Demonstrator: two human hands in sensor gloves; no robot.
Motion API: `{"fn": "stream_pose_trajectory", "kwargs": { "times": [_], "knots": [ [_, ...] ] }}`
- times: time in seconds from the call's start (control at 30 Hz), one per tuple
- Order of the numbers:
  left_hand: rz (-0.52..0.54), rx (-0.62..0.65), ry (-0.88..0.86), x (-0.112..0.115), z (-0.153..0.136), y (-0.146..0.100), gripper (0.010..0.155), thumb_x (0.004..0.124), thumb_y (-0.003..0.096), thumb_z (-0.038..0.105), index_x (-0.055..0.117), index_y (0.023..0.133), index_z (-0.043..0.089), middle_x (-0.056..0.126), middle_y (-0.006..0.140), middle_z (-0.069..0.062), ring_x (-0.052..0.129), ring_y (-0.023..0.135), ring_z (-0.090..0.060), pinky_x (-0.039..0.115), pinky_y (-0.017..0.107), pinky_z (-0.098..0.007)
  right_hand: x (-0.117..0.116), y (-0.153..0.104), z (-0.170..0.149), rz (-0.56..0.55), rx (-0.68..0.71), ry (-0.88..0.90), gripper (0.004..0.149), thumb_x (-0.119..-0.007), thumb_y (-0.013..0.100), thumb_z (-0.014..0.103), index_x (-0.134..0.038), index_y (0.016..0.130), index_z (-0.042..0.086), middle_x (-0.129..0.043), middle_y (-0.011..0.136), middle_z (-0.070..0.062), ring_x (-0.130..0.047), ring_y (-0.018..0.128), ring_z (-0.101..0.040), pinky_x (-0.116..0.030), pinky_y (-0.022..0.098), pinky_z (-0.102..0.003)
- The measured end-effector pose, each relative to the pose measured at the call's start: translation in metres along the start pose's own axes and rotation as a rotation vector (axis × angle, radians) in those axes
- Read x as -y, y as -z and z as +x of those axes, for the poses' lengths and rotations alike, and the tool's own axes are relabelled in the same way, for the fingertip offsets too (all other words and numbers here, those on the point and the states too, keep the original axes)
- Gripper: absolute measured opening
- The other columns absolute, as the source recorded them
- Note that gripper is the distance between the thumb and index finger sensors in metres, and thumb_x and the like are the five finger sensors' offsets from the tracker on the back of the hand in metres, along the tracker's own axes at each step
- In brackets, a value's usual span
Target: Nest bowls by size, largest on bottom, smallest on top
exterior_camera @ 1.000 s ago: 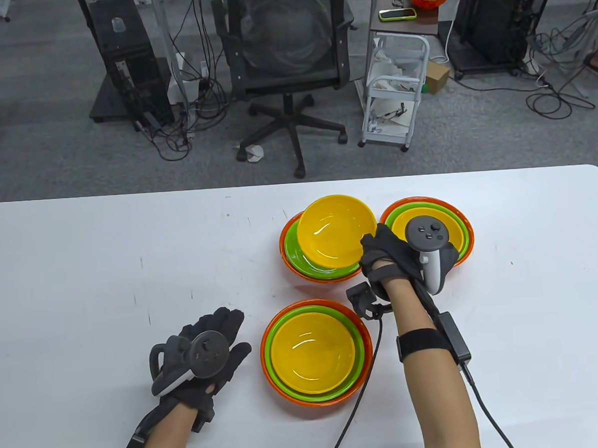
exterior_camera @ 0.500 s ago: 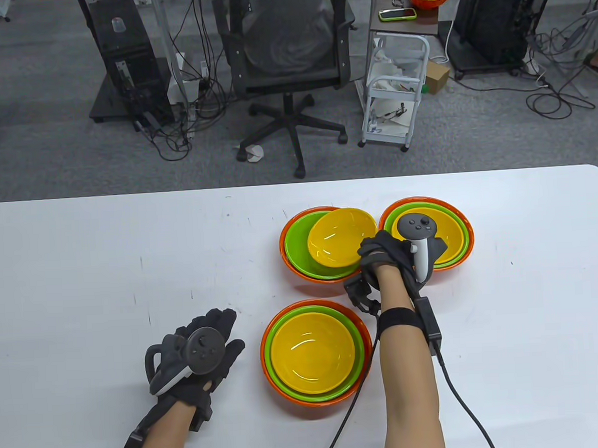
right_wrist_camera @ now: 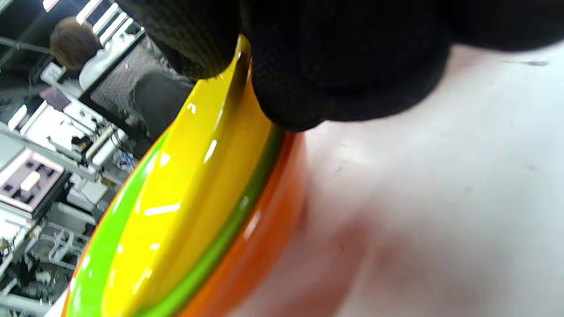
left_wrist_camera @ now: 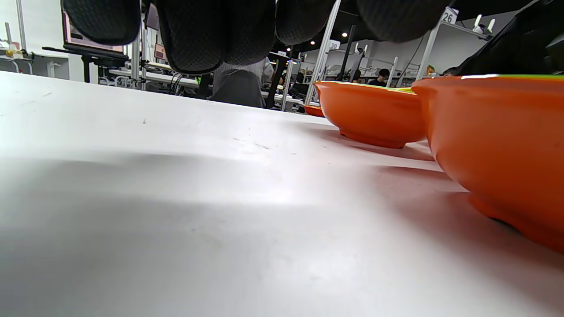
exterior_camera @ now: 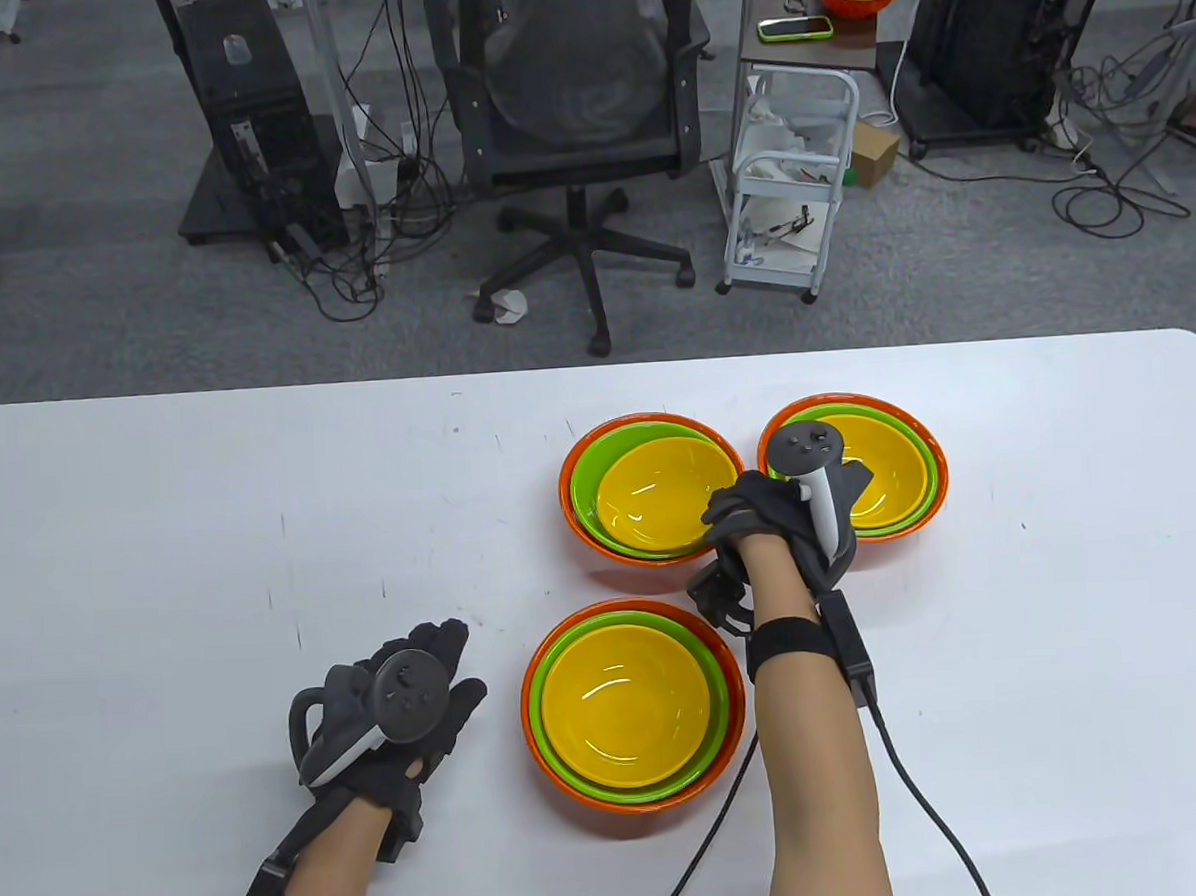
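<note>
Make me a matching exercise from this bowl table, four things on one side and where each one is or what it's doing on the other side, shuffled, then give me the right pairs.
Things:
1. left hand
2. right hand
3. near stack
4. far right stack

States:
A. partly hidden behind the right hand's tracker
B. pinches the rim of the yellow bowl in the far left stack
C. rests on the white table, away from any bowl
D. stands alone nearest the person, untouched

Pairs: 1-C, 2-B, 3-D, 4-A
</note>
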State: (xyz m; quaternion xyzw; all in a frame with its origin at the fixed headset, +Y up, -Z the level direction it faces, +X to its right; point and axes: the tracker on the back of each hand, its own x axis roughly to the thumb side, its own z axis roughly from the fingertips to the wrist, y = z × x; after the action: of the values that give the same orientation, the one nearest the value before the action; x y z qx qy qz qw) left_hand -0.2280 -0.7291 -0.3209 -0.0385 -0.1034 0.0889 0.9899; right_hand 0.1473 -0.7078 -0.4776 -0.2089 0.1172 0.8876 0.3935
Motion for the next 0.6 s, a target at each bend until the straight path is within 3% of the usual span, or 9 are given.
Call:
{"fn": "stream_pose_trajectory", "kwargs": {
  "times": [0.3,0.6],
  "knots": [
    [-0.032,0.002,-0.007,0.001,0.003,0.003,0.069,0.067,0.0527,0.055,0.053,0.113,0.024,0.064,0.113,-0.013,0.073,0.102,-0.042,0.063,0.072,-0.067,0.014,-0.023,-0.009,0.039,0.092,-0.026,0.063,-0.077,0.05,0.03,-0.058,0.101,-0.003,-0.086,0.074,-0.025,-0.091,0.043,-0.043,-0.077,0.034,-0.056],
    [-0.04,-0.034,0.009,-0.011,0.017,0.01,0.069,0.066,0.053,0.055,0.052,0.113,0.024,0.063,0.114,-0.013,0.072,0.103,-0.042,0.063,0.073,-0.067,0.04,-0.074,-0.027,-0.102,0.313,-0.128,0.066,-0.08,0.048,0.033,-0.059,0.101,-0.001,-0.074,0.092,-0.028,-0.08,0.07,-0.054,-0.066,0.05,-0.066]
  ]
}}
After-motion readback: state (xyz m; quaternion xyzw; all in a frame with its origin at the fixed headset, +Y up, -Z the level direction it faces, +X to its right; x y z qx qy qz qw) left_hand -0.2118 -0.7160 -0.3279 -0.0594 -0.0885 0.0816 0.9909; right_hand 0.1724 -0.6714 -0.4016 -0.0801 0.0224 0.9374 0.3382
